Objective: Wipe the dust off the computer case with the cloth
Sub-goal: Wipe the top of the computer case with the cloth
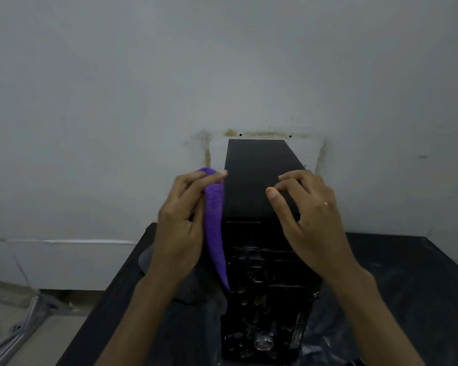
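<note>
Left hand (180,223) pinches the purple cloth (215,223), which hangs bunched beside the case's left edge. Right hand (306,215) rests with curled fingers on the computer case (254,178) top, holding nothing. Case stands upright on the black table (421,286), its top running away from the person; the cloth hand is nearest the left side.
</note>
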